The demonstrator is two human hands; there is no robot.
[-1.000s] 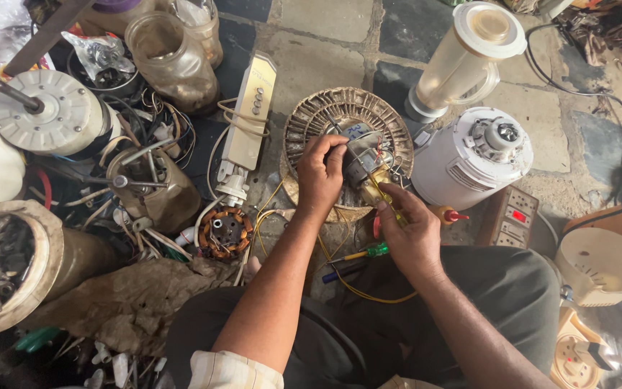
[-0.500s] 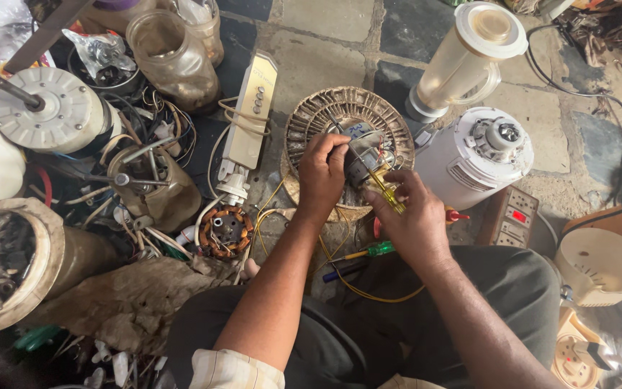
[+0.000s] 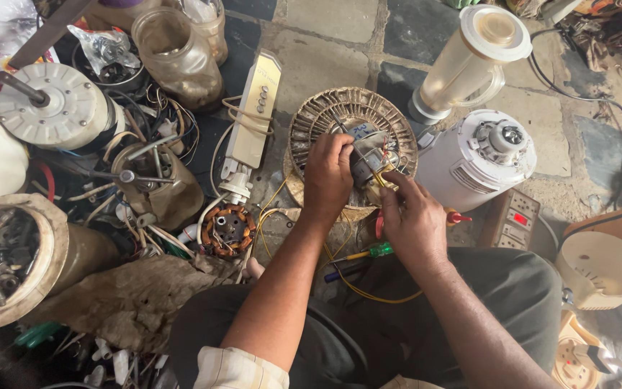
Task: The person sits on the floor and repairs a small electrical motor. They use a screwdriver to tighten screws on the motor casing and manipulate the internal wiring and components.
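Observation:
A round ribbed motor housing [image 3: 325, 115] lies on the stone floor in front of me. On it sits a small grey motor part [image 3: 366, 163] with red and yellow wires [image 3: 379, 173]. My left hand [image 3: 329, 176] grips that part from the left side. Just right of it, my right hand [image 3: 415, 220] pinches the yellow wires with thumb and fingertips. A yellow wire loops down from the part across my lap [image 3: 368, 295].
Right of the hands stand a white mixer base [image 3: 476, 158], a blender jar [image 3: 469, 61] and a socket box [image 3: 512, 216]. A copper-wound stator [image 3: 227, 229], cream control panel [image 3: 253, 119], white fan motor [image 3: 52, 108] and jars [image 3: 174, 54] crowd the left. Screwdrivers [image 3: 368, 252] lie below the hands.
My right hand has shifted slightly up and in toward the motor part, its fingers working at the yellow wires. The left hand keeps its grip in the same place.

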